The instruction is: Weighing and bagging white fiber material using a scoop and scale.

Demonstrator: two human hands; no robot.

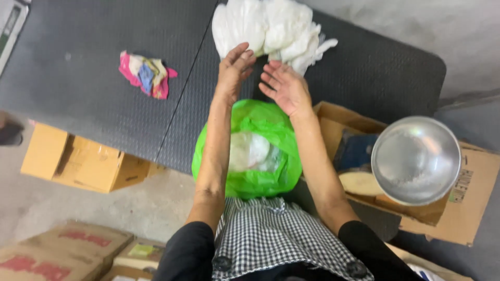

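Both hands reach forward over the dark desk [94, 47], forearms extended side by side. Left hand [235, 65]: fingers spread and slack, tips touching the lower edge of the pile of white plastic bags [268, 28]; not closed on anything. Right hand [284, 86]: palm turned up, fingers open, just short of the same pile, gripping nothing.

White bags sit at the far side of the desk, bunched, a loose tail trailing right. Below the forearms, at the near desk edge, a bright green plastic bag [263, 177] stands open at the person's waist, with a white lump [250, 151] inside it.

Open room: the desk surface left of the arms is bare apart from a crumpled pink, yellow and blue wrapper [147, 74], well apart from both hands. The desk's right corner is rounded, grey floor beyond it.

Right of the right forearm: an open cardboard box [469, 198] with a round metal bowl [415, 158] resting on top, whitish residue in it. Left, under the desk edge: a plain tan carton [78, 161]. More cartons [67, 250] with red print lie at bottom left.
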